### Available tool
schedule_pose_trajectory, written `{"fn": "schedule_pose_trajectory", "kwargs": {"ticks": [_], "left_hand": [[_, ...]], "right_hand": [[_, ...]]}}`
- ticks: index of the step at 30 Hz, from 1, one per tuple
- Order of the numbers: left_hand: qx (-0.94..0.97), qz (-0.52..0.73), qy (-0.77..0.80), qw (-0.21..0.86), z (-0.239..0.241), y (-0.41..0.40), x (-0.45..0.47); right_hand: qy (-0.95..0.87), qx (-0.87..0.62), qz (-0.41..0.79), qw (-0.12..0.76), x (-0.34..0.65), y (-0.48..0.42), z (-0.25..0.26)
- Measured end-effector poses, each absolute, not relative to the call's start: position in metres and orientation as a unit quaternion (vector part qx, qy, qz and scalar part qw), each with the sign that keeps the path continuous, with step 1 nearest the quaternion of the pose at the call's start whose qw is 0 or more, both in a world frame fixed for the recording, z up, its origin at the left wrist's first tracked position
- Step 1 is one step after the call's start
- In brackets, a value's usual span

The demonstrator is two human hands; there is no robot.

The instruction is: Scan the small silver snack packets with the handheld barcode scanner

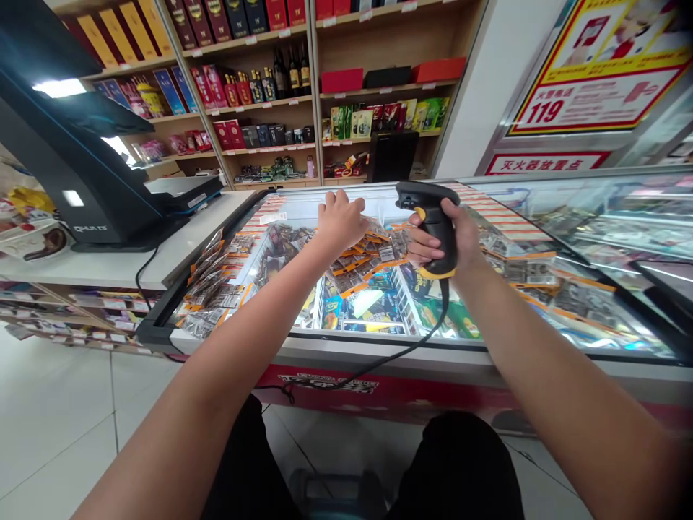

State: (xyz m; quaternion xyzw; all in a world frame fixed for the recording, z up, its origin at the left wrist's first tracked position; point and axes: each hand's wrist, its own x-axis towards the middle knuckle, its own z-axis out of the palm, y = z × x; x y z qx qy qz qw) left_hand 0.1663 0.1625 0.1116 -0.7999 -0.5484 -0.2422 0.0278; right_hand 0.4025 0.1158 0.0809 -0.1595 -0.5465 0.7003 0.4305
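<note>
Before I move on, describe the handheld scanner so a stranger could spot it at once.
Find the glass-topped freezer across the middle of the view. Beside its orange-edged packets, the right hand grips the scanner by its handle. Unlike the flat packets, it is black and pistol-shaped, with yellow trim and a dark cable trailing from its handle.

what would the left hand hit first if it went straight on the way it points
Probably the white far wall of the display case, ahead of the left hand; depth is unclear, so it might instead pass above, toward the black box behind.
</note>
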Motion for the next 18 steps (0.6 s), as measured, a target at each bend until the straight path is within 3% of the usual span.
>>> {"fn": "schedule_pose_trajectory", "kwargs": {"ticks": [5, 13, 18], "left_hand": [[-0.787, -0.217, -0.576, 0.046, 0.114, 0.144, 0.12], [-0.614, 0.024, -0.789, 0.012, 0.092, 0.182, -0.008], [-0.644, 0.04, -0.764, 0.007, 0.071, 0.19, -0.025]], "right_hand": [[-0.538, -0.14, 0.718, 0.42, 0.404, 0.122, 0.078], [-0.537, -0.132, 0.732, 0.398, 0.402, 0.126, 0.075], [-0.538, -0.142, 0.73, 0.397, 0.402, 0.129, 0.072]]}}
